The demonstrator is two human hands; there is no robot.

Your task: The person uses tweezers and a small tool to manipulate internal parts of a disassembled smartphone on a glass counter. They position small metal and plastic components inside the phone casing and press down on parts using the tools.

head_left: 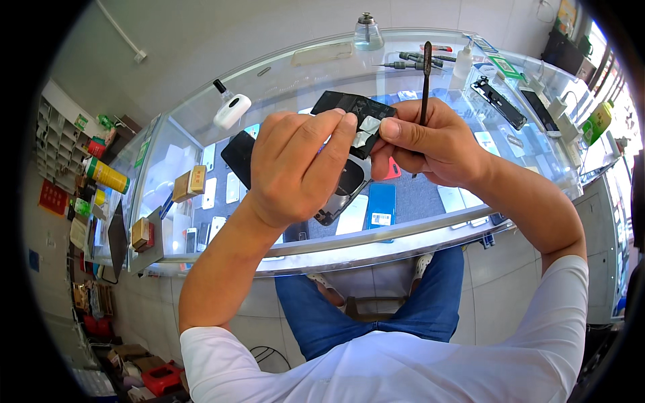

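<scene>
Both my hands are raised over a glass display counter. A flat black phone part [355, 105] with crinkled white patches [369, 123] on it is held between them. My left hand [295, 164] has its fingertips pressed on the part's near side; they cover some of it. My right hand [440, 138] pinches its right edge between thumb and fingers. That same hand also keeps a thin dark pry tool [426, 74] upright between its fingers. Beneath the hands lie a phone frame [330, 211], partly hidden, and a black panel [236, 158] left of my left hand.
Phones lie under the glass, among them a blue one [381, 205]. A white bottle [232, 111] stands at left, a glass bottle with metal cap [367, 35] at back. Screwdrivers [410, 65], a dropper bottle [463, 62] and a long phone part [498, 102] are at right.
</scene>
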